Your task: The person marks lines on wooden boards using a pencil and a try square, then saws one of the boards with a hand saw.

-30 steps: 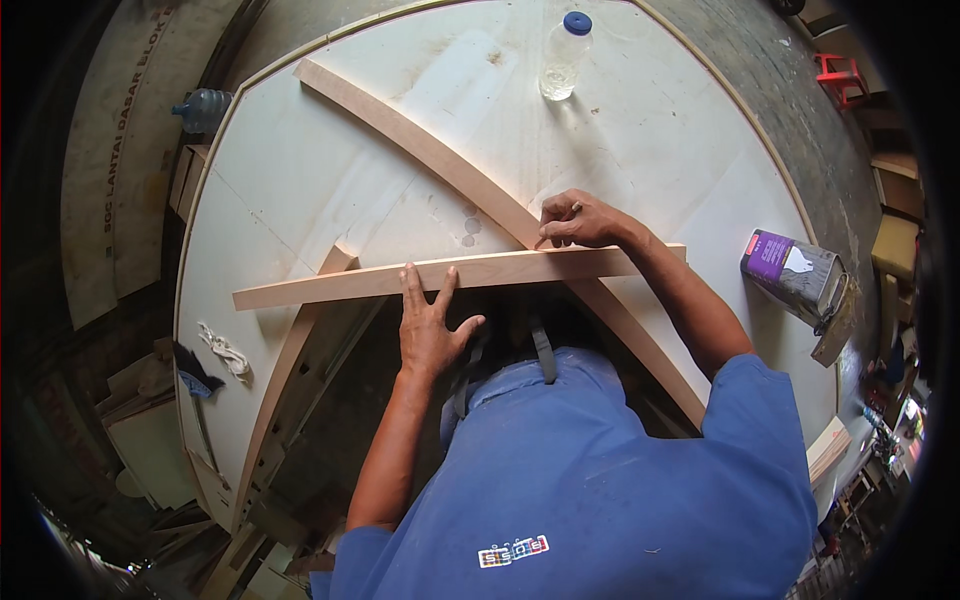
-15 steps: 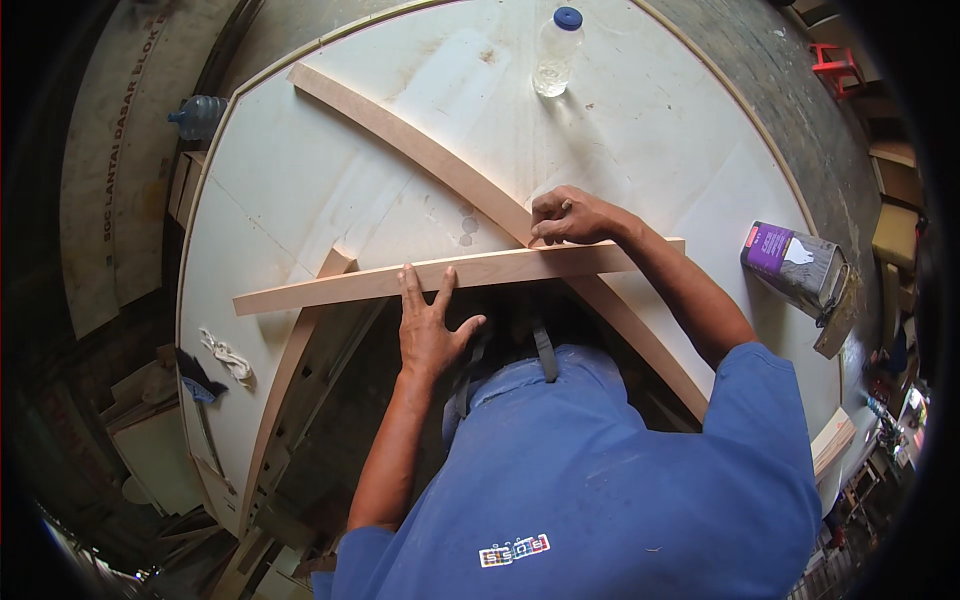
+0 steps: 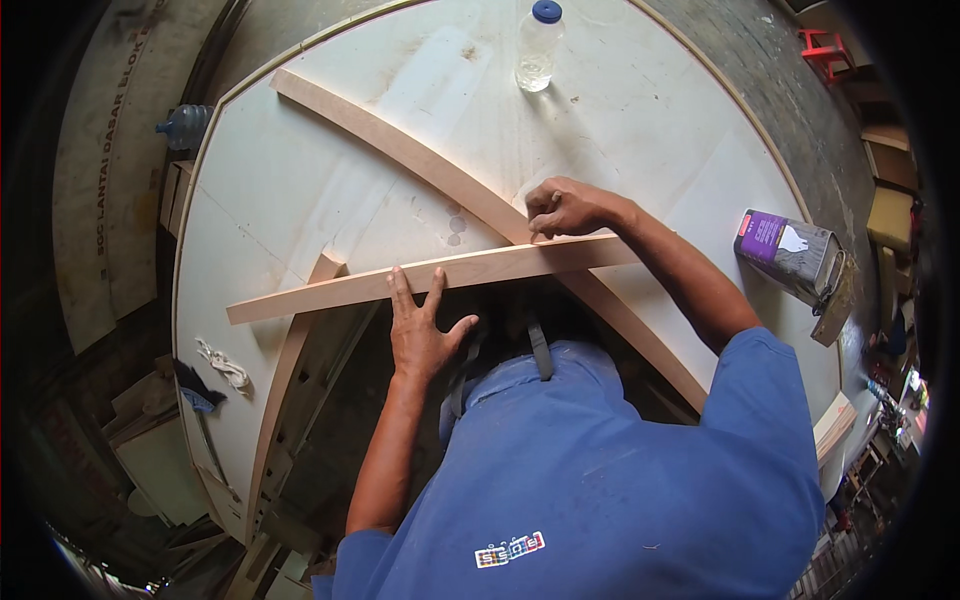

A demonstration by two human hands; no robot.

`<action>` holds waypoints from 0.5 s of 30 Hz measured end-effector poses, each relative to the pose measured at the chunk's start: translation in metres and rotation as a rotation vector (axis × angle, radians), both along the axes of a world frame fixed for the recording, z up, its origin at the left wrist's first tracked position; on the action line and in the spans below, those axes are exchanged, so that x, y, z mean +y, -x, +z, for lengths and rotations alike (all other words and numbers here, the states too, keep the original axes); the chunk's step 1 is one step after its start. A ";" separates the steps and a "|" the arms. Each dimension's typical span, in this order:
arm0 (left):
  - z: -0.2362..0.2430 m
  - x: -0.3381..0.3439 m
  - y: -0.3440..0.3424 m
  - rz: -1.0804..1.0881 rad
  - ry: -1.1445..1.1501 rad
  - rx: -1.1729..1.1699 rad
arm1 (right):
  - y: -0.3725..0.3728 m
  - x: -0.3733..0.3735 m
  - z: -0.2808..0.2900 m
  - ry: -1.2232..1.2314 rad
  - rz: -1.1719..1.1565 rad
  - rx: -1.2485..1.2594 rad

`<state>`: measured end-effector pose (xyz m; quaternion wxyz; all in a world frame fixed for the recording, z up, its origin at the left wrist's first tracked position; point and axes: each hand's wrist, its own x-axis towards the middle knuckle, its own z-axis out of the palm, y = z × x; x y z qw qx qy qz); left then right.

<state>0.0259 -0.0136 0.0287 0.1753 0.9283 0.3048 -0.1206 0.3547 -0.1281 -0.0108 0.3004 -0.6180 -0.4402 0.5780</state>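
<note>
A long pale wooden strip (image 3: 480,268) lies crosswise in front of me. My left hand (image 3: 418,332) rests on it with fingers spread, the fingertips on its upper edge and the thumb held away. My right hand (image 3: 562,208) is closed, its fingertips down at the far edge of the strip. Whatever they pinch is too small or hidden to name. Beneath the strip, a longer wooden piece (image 3: 400,145) runs diagonally from far left to near right. Another wooden piece (image 3: 290,365) passes under the strip's left part.
The white curved tabletop (image 3: 250,200) holds a clear bottle (image 3: 536,55) with a blue cap at the back. A purple and grey can (image 3: 788,250) stands at right; a white cloth (image 3: 228,370) lies at left. A red stool (image 3: 825,52) is on the floor beyond.
The view has shifted slightly, so the tabletop things appear farther left. My right hand has moved a little rightward along the strip's edge. My left hand keeps its place on the strip.
</note>
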 end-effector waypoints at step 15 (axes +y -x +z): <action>0.002 0.000 -0.002 0.006 0.021 0.023 | -0.017 -0.019 -0.002 0.003 0.005 -0.051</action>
